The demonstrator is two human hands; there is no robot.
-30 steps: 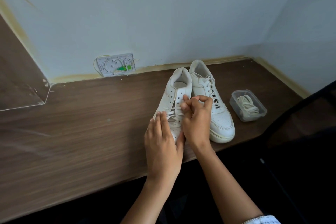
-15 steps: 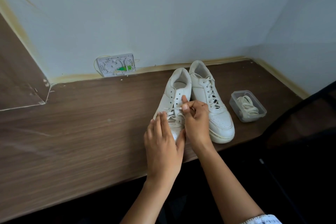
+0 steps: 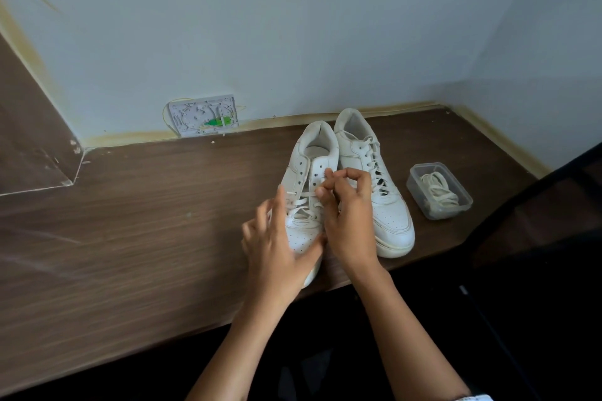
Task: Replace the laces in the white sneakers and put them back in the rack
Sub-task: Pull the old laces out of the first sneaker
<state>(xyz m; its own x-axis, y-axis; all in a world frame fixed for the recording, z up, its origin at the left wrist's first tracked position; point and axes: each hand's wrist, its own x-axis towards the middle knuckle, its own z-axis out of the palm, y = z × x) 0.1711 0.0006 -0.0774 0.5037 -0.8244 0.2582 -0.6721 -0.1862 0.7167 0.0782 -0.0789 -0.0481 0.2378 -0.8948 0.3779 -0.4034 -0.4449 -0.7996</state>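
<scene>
Centrally, two white sneakers point(image 3: 358, 172) are sitting side by side on a wooden desk point(image 3: 146, 221), toes near its front edge. Right hand point(image 3: 350, 215) is pinching a lace point(image 3: 304, 197) on the left shoe; left hand point(image 3: 277, 244), fingers spread, is resting on its toe. Right of them, a clear tub point(image 3: 420, 194) is holding coiled laces point(image 3: 438, 192), leaving bare desk to the left
</scene>
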